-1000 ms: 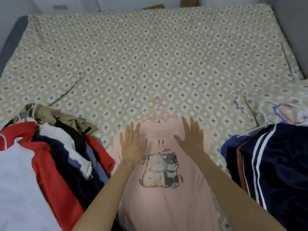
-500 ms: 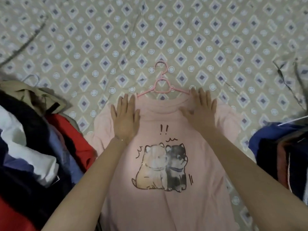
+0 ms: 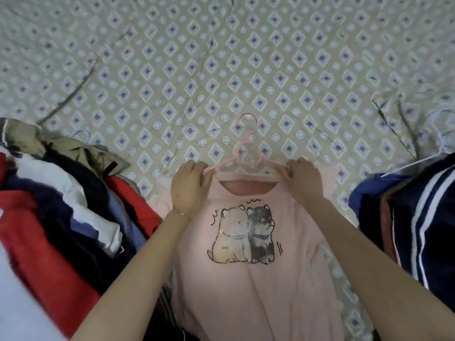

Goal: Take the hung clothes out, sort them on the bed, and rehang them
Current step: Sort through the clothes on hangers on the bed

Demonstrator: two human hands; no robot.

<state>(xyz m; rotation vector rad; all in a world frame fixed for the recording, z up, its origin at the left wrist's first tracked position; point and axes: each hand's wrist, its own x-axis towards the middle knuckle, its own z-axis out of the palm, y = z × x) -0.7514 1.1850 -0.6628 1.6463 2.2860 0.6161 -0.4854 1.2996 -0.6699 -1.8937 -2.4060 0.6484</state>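
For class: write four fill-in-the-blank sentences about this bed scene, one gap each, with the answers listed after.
The T-shirt between the arms is ____. Its print shows ____ cartoon animals. The left hand and right hand each grip an end of the ____. The navy white-striped garment lies on the person's ____ side.
Answers: pink; two; hanger; right.

Pink T-shirt (image 3: 253, 286): cloth, matt, soft knit look, lying mostly smooth; chest print flat and matt too. Hanger (image 3: 220, 165): pink plastic, smooth, faint sheen (thin moulded rod). Bed cover (image 3: 221, 70): printed cloth, matt, creased in long folds. Left clothes pile (image 3: 61, 217): mixed matt cloth, rumpled. Navy striped garment (image 3: 423, 217): cloth with a slightly plush nap, matt.
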